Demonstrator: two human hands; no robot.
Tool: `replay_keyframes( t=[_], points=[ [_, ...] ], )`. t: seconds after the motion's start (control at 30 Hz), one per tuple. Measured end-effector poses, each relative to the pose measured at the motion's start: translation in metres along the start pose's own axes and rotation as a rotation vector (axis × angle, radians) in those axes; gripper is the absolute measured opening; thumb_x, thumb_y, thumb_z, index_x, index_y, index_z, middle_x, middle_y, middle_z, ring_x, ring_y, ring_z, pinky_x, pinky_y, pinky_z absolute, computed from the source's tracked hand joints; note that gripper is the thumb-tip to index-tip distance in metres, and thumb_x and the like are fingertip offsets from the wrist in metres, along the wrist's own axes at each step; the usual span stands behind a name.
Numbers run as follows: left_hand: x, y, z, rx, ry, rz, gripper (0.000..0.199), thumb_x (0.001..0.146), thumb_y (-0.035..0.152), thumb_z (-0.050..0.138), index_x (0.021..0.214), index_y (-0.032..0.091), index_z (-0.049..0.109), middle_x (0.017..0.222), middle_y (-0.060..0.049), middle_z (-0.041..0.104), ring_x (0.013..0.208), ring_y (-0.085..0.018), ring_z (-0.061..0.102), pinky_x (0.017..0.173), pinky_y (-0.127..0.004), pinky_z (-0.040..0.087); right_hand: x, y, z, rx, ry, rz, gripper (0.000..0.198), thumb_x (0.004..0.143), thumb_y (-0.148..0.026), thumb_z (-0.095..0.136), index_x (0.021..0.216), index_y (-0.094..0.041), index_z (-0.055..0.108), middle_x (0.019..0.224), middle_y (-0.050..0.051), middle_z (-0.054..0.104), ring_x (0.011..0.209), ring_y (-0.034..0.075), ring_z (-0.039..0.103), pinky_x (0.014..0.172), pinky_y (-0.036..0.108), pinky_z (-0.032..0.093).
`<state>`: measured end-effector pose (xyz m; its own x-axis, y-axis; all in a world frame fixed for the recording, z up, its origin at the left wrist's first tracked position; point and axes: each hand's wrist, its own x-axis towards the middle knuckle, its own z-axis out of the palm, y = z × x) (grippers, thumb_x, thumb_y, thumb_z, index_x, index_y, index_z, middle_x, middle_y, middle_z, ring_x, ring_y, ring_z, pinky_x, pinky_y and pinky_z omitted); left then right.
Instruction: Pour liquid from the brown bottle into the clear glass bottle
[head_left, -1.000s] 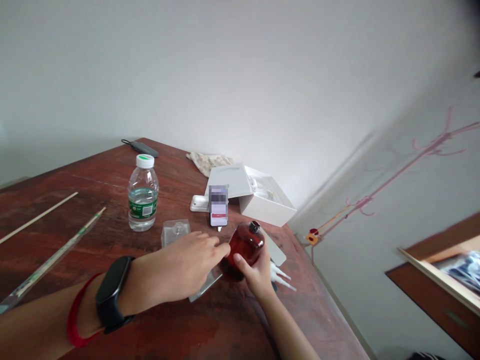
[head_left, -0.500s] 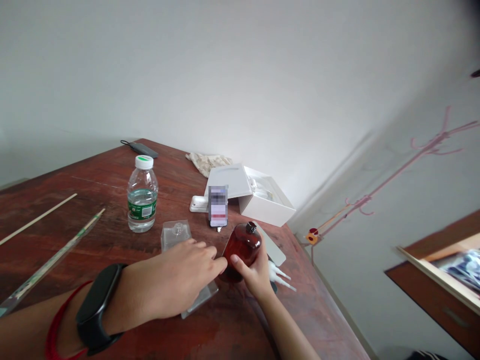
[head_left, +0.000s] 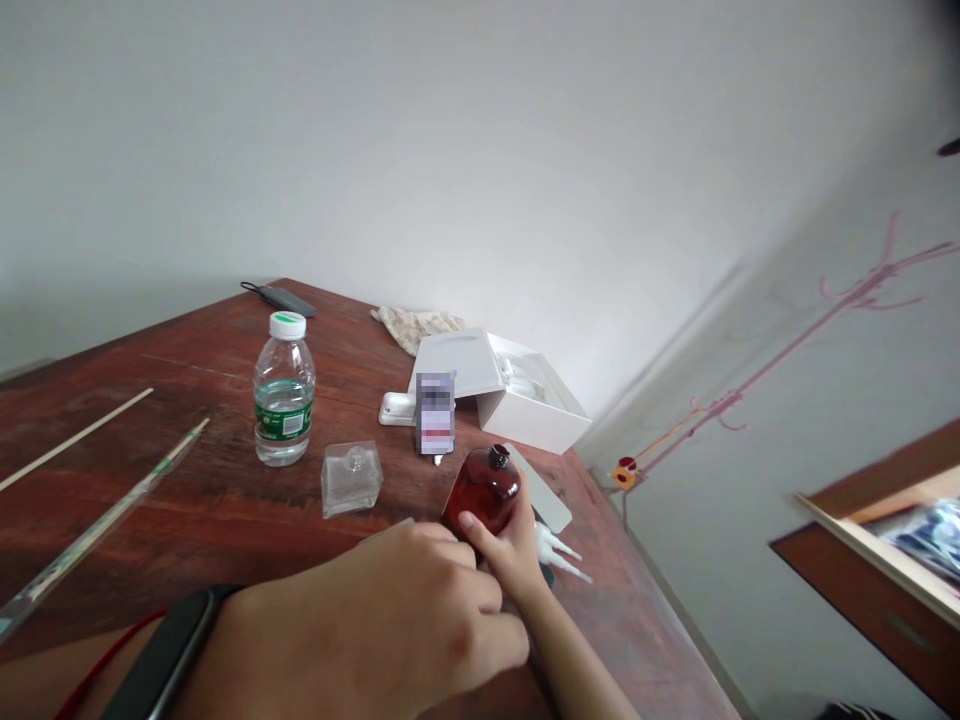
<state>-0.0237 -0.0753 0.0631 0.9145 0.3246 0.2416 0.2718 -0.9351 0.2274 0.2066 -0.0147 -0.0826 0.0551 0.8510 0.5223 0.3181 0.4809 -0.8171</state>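
Holding amber bottle in right hand, with left hand curled close in front.
Gripping with right thumb across bottle's near side and fingers mostly hidden behind, with neck up above thumb. On the left, showing mainly back of hand and bent fingers, partly closed, hiding bottle's base; cannot tell whether holding or touching anything. Beyond left hand, seeing clear plastic case, then farther off, water bottle. Beyond right hand, noting phone and open white box.

The glossy amber bottle, uncapped, leans slightly in the right hand.
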Motion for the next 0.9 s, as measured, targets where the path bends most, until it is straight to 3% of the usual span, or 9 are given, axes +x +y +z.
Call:
replay_keyframes(
  t=[0.1, 0.27, 0.4, 0.6, 0.9],
  points=[
    [0.002, 0.0044, -0.0009, 0.069, -0.055, 0.034, 0.008, 0.098, 0.017, 0.071, 0.093, 0.024, 0.069, 0.1, -0.003, 0.08, 0.086, -0.023, 0.076, 0.081, -0.038, 0.058, -0.0003, -0.0047, 0.0009, 0.008, 0.009, 0.017, 0.086, 0.075, -0.045, 0.09, 0.147, -0.025, 0.048, 0.142, 0.013, 0.065, 0.135, 0.037, 0.06, 0.122, 0.057, 0.04],
    [0.0015, 0.0056, 0.0035, 0.103, 0.007, 0.066, 0.017, 0.097, 0.018, 0.072, 0.082, 0.024, 0.068, 0.094, -0.004, 0.08, 0.078, -0.022, 0.074, 0.078, -0.036, 0.058, 0.0, -0.006, 0.001, 0.009, -0.023, 0.017, 0.087, 0.075, -0.046, 0.09, 0.147, -0.025, 0.048, 0.141, 0.013, 0.065, 0.135, 0.038, 0.059, 0.122, 0.058, 0.039],
    [0.0019, 0.0057, 0.0035, 0.124, 0.033, 0.076, 0.018, 0.097, 0.02, 0.073, 0.08, 0.024, 0.066, 0.091, -0.003, 0.079, 0.076, -0.022, 0.072, 0.077, -0.037, 0.057, 0.0002, -0.0049, 0.001, 0.025, -0.029, 0.015, 0.088, 0.075, -0.044, 0.09, 0.149, -0.026, 0.046, 0.142, 0.012, 0.065, 0.134, 0.037, 0.061, 0.122, 0.057, 0.04],
    [0.0029, 0.0069, 0.0039, 0.072, -0.065, 0.058, 0.016, 0.098, 0.024, 0.073, 0.083, 0.023, 0.066, 0.09, -0.002, 0.079, 0.076, -0.022, 0.073, 0.073, -0.041, 0.055, -0.0004, -0.0067, 0.0013, 0.012, -0.047, 0.012, 0.09, 0.077, -0.043, 0.09, 0.152, -0.025, 0.043, 0.147, 0.014, 0.062, 0.139, 0.037, 0.057, 0.124, 0.056, 0.038],
    [0.0022, 0.0069, 0.007, 0.077, -0.006, 0.042, 0.014, 0.092, 0.019, 0.08, 0.084, 0.022, 0.069, 0.086, -0.003, 0.08, 0.072, -0.024, 0.074, 0.069, -0.041, 0.057, -0.0004, -0.008, 0.0013, -0.002, -0.047, -0.008, 0.088, 0.077, -0.043, 0.09, 0.15, -0.025, 0.046, 0.144, 0.014, 0.065, 0.135, 0.037, 0.061, 0.118, 0.054, 0.045]
  ],
)
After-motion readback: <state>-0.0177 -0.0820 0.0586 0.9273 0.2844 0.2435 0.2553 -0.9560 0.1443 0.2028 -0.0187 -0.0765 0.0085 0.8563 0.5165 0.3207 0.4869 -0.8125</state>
